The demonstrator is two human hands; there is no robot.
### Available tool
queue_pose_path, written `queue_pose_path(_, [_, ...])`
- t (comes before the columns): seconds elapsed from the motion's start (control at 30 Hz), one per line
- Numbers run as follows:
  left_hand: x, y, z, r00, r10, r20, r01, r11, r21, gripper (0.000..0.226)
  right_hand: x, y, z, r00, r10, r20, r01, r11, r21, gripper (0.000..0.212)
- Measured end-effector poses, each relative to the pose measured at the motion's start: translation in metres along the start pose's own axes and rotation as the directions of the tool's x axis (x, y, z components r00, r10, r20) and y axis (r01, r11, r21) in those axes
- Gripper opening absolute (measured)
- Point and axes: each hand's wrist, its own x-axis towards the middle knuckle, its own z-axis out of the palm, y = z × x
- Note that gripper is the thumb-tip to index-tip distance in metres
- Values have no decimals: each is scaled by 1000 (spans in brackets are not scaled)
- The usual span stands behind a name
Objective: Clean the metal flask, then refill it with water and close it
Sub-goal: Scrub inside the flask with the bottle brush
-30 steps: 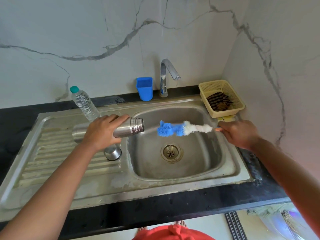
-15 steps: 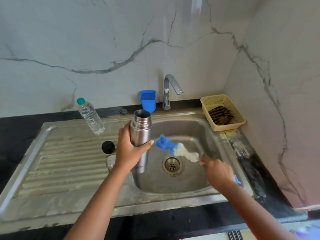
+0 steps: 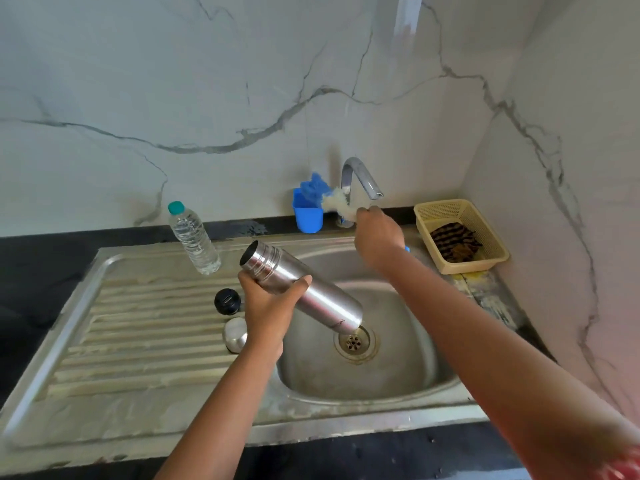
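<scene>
Head view, change: the metal flask [image 3: 300, 288], upright half a second ago, is now tilted with its open mouth up and to the left and its base low over the sink drain [image 3: 353, 342].
Left hand [image 3: 268, 306]: its grip is closed around the upper body of the flask, just below the threaded neck.
Right hand [image 3: 377, 235]: it has risen from the basin to the tap; its grip is closed on the handle of the bottle brush [image 3: 325, 195], whose blue and white bristles are at the rim of the blue cup [image 3: 307, 214].
Meaning for the task: brushing looks finished, the brush probably going back to its cup; rinsing, refilling and closing remain.
Caps: the black stopper [image 3: 227, 301] and the steel lid [image 3: 235, 334] lie on the drainboard, just left of the left hand, off the flask.
Edges: the tap spout [image 3: 363, 178] hangs just above the right hand; the plastic water bottle [image 3: 194, 239] stands near the flask mouth.
Open room: the sink basin [image 3: 398, 368] is free below the flask; the yellow basket [image 3: 462, 235] sits well to the right on the surface.
</scene>
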Motion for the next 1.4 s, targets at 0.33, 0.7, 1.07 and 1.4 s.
queue_pose_path(0.33, [7, -7, -13, 994, -108, -31, 105, 991, -85, 69, 22, -13, 21, 999, 20, 36, -18, 998, -59, 40])
queue_pose_path(0.7, [10, -13, -9, 992, -124, -30, 121, 989, -81, 67, -8, 21, 39, 986, 72, -148, -52, 989, 140, 33])
queue_pose_path(1.07, [19, -23, 5, 944, -329, -33, 319, 933, -165, 63, -143, 76, 78, 971, 231, -67, -108, 669, 735, 17])
queue_pose_path(1.4, [22, -11, 23, 951, -229, 205, 249, 965, -77, 61, -189, 90, 78, 971, 59, -230, 106, 760, 642, 30])
